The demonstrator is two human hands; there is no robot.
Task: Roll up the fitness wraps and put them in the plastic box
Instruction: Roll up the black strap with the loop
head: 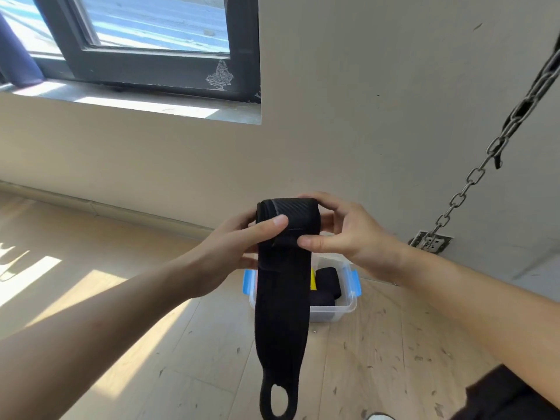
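My left hand [233, 247] and right hand [348, 234] hold a black wrap [283, 286] between them, raised in front of me. The upper end of the wrap is wound into a roll [288, 215]; the outer turn shows a ribbed, faintly shiny patch. Left hand: closed on the roll's left end, thumb laid across its front face, the other fingers hidden behind it. Right hand: closed on the roll's right end, index finger curled over the top, thumb pressed on the lower edge of the flap at the front. Both grips are narrow, pinching the roll from opposite ends.

Below my thumbs the unrolled part of the wrap hangs straight down as a flat band. It ends, well beneath the grip, in a loop [277, 401] with an oval opening.

Behind the hanging band and below my hands, a clear box [348, 304] with blue clips [357, 283] stands on the wooden floor [378, 344]. The band covers the box's left half. In the visible right half lie dark rolled wraps [328, 281], with a strip of yellow [313, 278] just beside the band; what the yellow thing is cannot be told.

To the right of my right hand a chain [472, 177] slants down the wall [363, 101] to a plate [430, 241]. A window [151, 40] lies up and to the left of the grip.
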